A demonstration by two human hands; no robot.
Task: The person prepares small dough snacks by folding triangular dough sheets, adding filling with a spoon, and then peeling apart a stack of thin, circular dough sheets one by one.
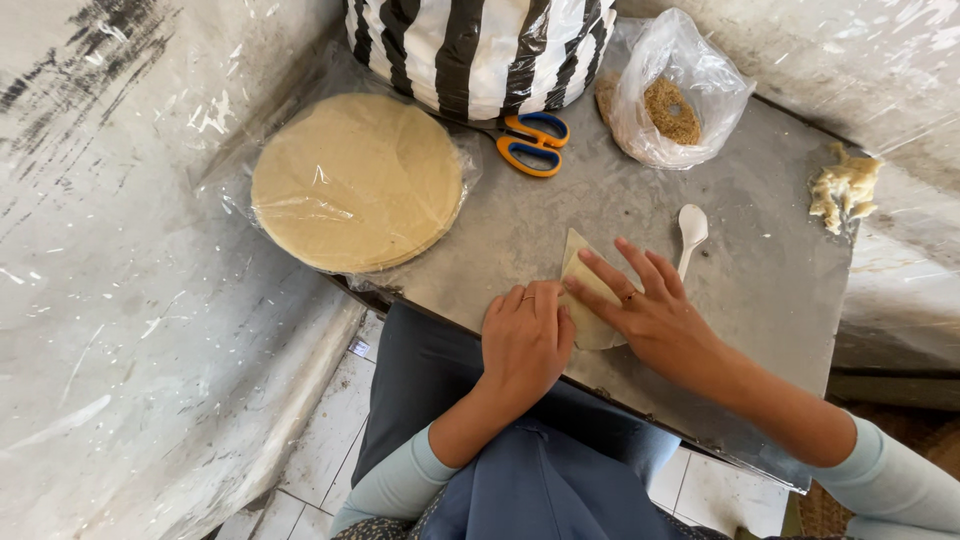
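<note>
A pale, thin folded pastry sheet point(583, 280) lies near the front edge of the grey tabletop point(760, 260), shaped like a wedge whose tip points away from the person, its long axis running front to back. The left hand point(525, 340) presses its near-left edge with fingers curled, and the right hand point(650, 305) lies flat and spread across it, gripping nothing. A white plastic spoon point(690, 232) rests just beside the right fingers.

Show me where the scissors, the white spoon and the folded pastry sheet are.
scissors point(531, 143): head view, on the orange and blue handles.
white spoon point(692, 225): head view, on its bowl.
folded pastry sheet point(578, 262): head view, on the bare upper corner above the fingers.
</note>
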